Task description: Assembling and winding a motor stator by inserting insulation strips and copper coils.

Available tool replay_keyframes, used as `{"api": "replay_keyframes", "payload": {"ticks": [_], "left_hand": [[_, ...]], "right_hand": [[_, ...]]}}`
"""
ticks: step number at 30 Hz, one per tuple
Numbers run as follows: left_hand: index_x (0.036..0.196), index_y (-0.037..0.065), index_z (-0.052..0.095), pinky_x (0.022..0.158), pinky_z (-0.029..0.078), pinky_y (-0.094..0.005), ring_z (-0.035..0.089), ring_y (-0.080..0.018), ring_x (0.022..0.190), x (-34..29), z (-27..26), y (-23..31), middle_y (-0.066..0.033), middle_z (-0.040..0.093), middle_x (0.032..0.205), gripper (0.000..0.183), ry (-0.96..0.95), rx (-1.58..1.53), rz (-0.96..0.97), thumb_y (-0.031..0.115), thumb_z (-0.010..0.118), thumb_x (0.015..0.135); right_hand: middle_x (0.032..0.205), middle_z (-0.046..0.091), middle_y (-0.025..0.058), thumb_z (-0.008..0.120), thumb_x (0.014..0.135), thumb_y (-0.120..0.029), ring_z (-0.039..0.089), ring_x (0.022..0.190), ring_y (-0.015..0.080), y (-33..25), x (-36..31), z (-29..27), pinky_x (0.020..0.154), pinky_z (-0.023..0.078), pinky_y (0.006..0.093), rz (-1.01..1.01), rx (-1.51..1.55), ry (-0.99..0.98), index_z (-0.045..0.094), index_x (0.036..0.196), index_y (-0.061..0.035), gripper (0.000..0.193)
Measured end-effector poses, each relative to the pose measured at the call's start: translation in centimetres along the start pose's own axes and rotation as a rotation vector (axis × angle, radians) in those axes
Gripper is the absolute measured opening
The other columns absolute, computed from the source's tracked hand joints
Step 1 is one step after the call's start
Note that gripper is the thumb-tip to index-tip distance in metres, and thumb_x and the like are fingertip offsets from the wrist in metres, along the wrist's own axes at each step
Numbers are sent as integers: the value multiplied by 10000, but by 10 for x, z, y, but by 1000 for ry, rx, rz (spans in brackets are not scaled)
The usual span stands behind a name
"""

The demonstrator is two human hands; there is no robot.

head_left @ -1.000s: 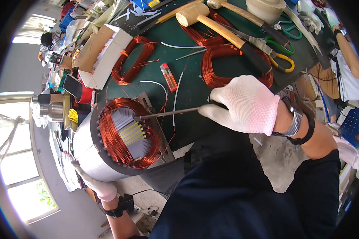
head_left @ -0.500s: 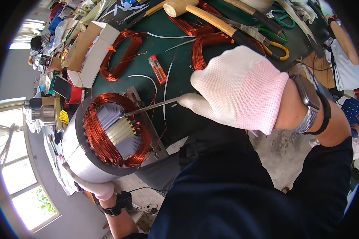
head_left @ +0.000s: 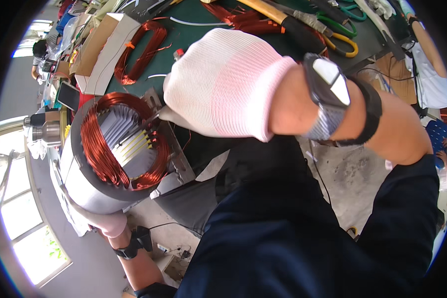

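Note:
A motor stator (head_left: 84, 191) with a grey metal housing lies at the left, its open end facing me. Copper coils (head_left: 102, 151) ring its bore, and yellow strips (head_left: 136, 149) and white slot liners (head_left: 116, 121) show between them. My right hand (head_left: 223, 82), in a white and pink knit glove, is closed round a thin metal rod (head_left: 134, 130) whose far end reaches into the bore at the strips. Gloved too, my left hand (head_left: 107, 221) holds the housing from its lower outer side; most of its fingers are hidden.
Copper coil bundles (head_left: 141, 52), a wooden-handled tool (head_left: 268, 12) and yellow-handled scissors (head_left: 350, 44) lie on the green table (head_left: 193, 31). A white carton (head_left: 104, 54) stands beyond the stator. Another person's arm (head_left: 429, 49) shows at the far right.
My right hand has moved left, nearer the stator, and the rod now reaches further into the bore. The whole view has shifted slightly. My left hand stays on the housing.

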State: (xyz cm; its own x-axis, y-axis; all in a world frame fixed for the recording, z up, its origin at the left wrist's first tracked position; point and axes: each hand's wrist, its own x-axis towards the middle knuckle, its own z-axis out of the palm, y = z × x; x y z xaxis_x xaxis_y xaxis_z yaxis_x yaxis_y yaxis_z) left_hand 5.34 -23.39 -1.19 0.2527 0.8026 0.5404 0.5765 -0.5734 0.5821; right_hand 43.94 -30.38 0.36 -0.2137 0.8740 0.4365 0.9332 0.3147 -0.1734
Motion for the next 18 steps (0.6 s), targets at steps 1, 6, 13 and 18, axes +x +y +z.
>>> {"api": "replay_keyframes", "payload": {"ticks": [1,6,13,18], "left_hand": [[1647,69,248,1200,355,-534,397,-390,1463,5,6,7,-208,317,1636,721,66,-78,-128,291,517,1015],[1617,39,281,1174,400,-487,437,-332,1439,12,10,24,-192,353,1611,733,-9,76,-155,220,603,984],[1478,-6,467,1004,517,-340,608,-203,1191,20,-6,16,-110,598,1357,510,-70,388,23,237,581,1044],[1480,-30,453,1025,498,-375,600,-221,1199,19,5,36,-137,591,1353,565,-78,307,-165,279,582,1026]], "right_hand": [[742,727,115,664,812,-169,744,727,310,0,2,-4,639,588,406,-17,-14,-104,792,784,-112,143],[799,753,123,686,859,-168,768,805,300,-2,-5,-8,712,617,400,-67,59,84,807,862,-80,150],[747,731,112,704,797,-166,765,769,267,7,1,10,668,602,389,-111,14,-1,801,836,-101,123],[749,729,109,700,802,-170,761,757,268,10,11,25,670,599,384,-136,111,17,788,842,-104,117]]}}
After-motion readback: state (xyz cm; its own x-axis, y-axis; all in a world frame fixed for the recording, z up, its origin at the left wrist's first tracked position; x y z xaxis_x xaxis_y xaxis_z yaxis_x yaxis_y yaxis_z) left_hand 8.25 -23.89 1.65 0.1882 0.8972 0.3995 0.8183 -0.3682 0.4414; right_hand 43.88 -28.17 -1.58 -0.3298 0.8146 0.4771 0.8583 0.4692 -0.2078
